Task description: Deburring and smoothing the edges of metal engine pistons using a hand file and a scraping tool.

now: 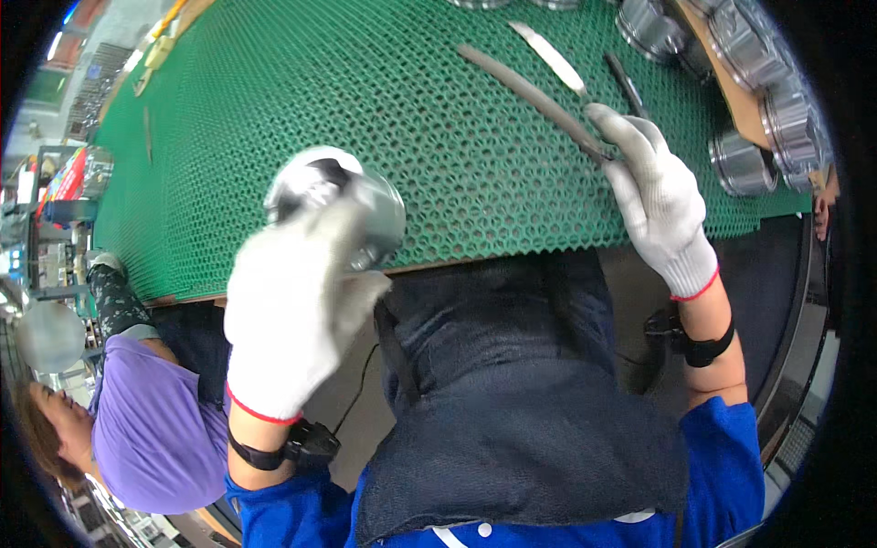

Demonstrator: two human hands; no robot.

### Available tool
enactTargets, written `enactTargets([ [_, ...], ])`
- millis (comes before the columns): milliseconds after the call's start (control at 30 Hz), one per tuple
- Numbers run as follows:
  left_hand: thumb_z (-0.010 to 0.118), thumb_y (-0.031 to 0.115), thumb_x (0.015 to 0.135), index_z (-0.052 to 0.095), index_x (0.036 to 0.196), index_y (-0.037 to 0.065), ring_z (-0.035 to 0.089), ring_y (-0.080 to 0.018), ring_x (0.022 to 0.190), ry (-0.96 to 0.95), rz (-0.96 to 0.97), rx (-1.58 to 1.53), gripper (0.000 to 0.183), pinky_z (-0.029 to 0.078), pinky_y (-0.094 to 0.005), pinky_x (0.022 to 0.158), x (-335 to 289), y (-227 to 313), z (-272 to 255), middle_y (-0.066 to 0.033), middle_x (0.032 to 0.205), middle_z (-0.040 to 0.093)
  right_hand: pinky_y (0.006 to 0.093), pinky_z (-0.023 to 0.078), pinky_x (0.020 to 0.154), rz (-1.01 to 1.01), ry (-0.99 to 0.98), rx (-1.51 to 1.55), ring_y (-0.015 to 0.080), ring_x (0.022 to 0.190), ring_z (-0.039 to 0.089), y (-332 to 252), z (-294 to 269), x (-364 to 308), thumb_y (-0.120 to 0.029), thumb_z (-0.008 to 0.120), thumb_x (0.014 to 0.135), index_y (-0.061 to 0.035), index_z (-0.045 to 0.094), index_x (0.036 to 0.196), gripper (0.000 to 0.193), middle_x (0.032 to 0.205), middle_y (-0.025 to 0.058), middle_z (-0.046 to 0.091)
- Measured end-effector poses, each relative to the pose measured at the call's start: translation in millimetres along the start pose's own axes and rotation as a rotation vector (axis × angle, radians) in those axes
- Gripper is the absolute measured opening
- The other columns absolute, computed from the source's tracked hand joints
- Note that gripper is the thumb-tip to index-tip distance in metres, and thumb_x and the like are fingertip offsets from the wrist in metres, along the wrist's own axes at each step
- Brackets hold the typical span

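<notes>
My left hand, in a white glove and blurred by motion, is closed on a shiny metal piston above the near edge of the green mat. The piston is tilted, with a dark hollow showing. My gloved right hand is over the mat's right part, its thumb and fingers apart. Its thumb tip meets the near end of a long, dark grey, file-like tool. Beyond the fingers lie a white knife-like tool and a slim black pen-shaped tool.
Several metal pistons stand along the right side, some on a brown board. The green honeycomb mat covers the table. At the left is a person in a purple top. A yellow-handled tool lies at the far left edge.
</notes>
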State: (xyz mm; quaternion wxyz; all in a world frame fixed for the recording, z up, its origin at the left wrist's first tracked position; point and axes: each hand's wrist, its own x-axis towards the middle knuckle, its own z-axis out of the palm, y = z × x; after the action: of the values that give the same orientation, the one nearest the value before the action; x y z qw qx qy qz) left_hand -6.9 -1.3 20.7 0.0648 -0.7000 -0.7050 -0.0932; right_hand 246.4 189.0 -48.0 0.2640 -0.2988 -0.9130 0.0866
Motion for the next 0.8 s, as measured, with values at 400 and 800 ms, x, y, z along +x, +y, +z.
enactTargets([
  [400,0.066,0.013,0.086,0.066,0.097,0.003,0.058,-0.0273,0.097,0.462,0.06,-0.44,0.015,0.048,-0.0356,0.084,41,-59,45,-0.0165,0.11,0.058,0.0363,0.054,0.059,-0.204,-0.026,0.319,0.0265,0.069,0.065,-56,34,48,-0.004,0.059,0.085,-0.0176,0.065,0.117,0.035,0.078,0.0075,0.06],
  [800,0.075,0.004,0.07,0.063,0.089,0.004,0.055,-0.0257,0.071,0.454,-0.015,-0.422,0.023,0.045,-0.0369,0.065,5,-36,39,-0.0099,0.08,0.056,0.0386,0.054,0.057,-0.188,-0.224,0.195,0.0267,0.069,0.066,-88,49,63,-0.016,0.06,0.084,-0.0138,0.063,0.095,0.012,0.08,0.0083,0.057],
])
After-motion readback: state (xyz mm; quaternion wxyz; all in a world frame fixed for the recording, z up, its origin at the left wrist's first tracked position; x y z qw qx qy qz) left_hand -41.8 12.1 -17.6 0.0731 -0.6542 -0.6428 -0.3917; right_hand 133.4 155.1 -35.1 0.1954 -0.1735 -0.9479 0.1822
